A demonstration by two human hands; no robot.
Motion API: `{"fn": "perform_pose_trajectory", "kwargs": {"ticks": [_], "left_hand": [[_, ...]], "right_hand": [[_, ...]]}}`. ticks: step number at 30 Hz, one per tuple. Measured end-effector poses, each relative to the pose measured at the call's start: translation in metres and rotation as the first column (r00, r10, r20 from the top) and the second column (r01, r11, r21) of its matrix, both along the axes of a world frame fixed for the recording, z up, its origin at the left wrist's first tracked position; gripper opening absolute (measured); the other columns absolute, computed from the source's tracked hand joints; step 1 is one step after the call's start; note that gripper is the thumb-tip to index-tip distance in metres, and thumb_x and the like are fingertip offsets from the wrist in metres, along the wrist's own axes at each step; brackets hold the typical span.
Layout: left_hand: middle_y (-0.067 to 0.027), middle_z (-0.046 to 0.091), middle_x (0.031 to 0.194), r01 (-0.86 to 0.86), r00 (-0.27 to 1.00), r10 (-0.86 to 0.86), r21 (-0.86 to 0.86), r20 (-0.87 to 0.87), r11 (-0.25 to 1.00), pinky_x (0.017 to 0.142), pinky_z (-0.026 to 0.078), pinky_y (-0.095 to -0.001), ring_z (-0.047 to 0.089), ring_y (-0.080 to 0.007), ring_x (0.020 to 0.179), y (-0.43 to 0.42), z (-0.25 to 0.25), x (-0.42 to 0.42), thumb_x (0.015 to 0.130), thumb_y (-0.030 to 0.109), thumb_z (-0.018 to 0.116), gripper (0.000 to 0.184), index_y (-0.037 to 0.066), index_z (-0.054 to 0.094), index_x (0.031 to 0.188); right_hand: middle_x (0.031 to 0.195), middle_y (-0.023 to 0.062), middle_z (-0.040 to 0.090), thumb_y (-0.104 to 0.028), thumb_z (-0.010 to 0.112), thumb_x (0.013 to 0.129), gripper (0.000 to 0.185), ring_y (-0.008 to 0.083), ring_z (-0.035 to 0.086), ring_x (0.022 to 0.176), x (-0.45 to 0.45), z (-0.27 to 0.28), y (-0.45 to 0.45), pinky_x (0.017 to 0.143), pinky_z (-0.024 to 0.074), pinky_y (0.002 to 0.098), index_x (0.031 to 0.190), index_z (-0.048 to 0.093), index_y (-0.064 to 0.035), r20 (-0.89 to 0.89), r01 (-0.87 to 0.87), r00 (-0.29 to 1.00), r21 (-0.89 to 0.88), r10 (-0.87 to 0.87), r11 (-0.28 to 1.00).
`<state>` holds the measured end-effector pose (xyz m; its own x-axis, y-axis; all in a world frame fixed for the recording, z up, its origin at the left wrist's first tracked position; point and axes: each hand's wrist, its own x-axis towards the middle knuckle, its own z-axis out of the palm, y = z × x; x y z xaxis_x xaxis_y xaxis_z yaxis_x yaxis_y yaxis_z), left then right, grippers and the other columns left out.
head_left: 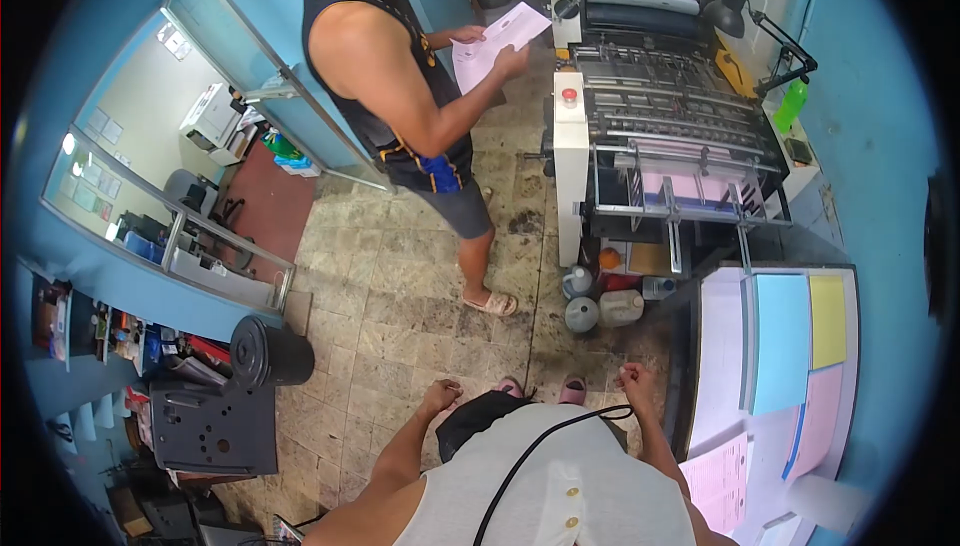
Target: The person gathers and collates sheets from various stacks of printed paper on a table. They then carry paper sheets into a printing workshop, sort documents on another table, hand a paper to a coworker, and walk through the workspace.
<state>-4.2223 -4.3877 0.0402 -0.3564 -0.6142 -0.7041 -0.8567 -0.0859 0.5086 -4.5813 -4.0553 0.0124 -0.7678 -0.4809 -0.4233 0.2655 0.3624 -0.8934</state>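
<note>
My left hand [443, 395] hangs beside my black shorts [480, 420], its fingers loosely curled with nothing visible in them. On the other side, my right hand [635, 380] is raised a little near the worktable, its fingers curled in and no object showing. A black cable [545, 436] runs down my light shirt [540, 481] and loops near my right wrist. Pink paper sheets [718, 481], a blue sheet stack [780, 341] and a yellow stack [827, 321] lie on the white-topped table [715, 346] to my right, apart from the hand.
Ahead stands a printing press [670, 116] with a red button [569, 96]. Jugs [620, 307] sit on the floor below it. Another person [390, 66] holds a pink printed sheet [500, 41]. A black bin [272, 351] and dark cabinet [213, 428] stand left, near a glazed door [260, 56].
</note>
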Motion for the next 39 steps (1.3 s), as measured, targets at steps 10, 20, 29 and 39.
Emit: {"fn": "perform_pose_trajectory", "kwargs": {"ticks": [10,20,29,39], "left_hand": [[-0.0151,0.074,0.091,0.085,0.990,-0.102,-0.166,-0.096,0.982,0.070,0.056,-0.0328,0.072,-0.0212,0.075,0.020,0.005,-0.006,0.084,0.021,0.072,0.034,0.001,0.069,0.112],[-0.0069,0.069,0.085,0.396,0.915,-0.359,0.230,-0.185,0.889,0.064,0.053,-0.0324,0.068,-0.0208,0.072,-0.023,0.012,0.026,0.092,0.018,0.061,0.025,0.004,0.067,0.113],[-0.0042,0.065,0.092,0.371,0.923,-0.384,0.205,0.023,0.906,0.063,0.051,-0.0328,0.066,-0.0198,0.074,-0.086,0.027,-0.094,0.096,0.016,0.053,0.027,0.007,0.062,0.120],[-0.0113,0.065,0.117,0.650,0.760,-0.649,0.042,-0.038,0.759,0.069,0.054,-0.0378,0.068,-0.0260,0.098,-0.043,0.031,-0.202,0.095,0.016,0.056,0.035,0.008,0.058,0.130]], "right_hand": [[0.083,0.0086,0.069,-0.026,0.072,0.085,0.028,0.0202,0.067,0.074,-0.053,-0.003,-0.033,0.067,0.0534,0.0365,0.107,0.066,-0.0081,-0.410,-0.202,0.875,0.172,0.256,0.964],[0.108,0.0148,0.063,-0.020,0.066,0.081,0.030,0.0353,0.060,0.102,-0.007,0.068,0.034,0.081,0.0500,0.0447,0.108,0.062,-0.0063,-0.606,0.100,0.787,0.308,0.114,0.946],[0.141,0.0212,0.040,-0.027,0.075,0.075,0.080,0.0376,0.034,0.134,0.095,0.118,0.179,0.109,0.0296,0.0561,0.141,0.040,0.0006,-0.539,0.448,0.838,0.767,0.084,0.460],[0.135,0.0176,0.046,-0.016,0.062,0.078,0.062,0.0336,0.043,0.127,0.145,0.067,0.236,0.110,0.0282,0.0588,0.135,0.046,-0.0003,-0.507,0.500,0.862,0.849,-0.004,0.172]]}}
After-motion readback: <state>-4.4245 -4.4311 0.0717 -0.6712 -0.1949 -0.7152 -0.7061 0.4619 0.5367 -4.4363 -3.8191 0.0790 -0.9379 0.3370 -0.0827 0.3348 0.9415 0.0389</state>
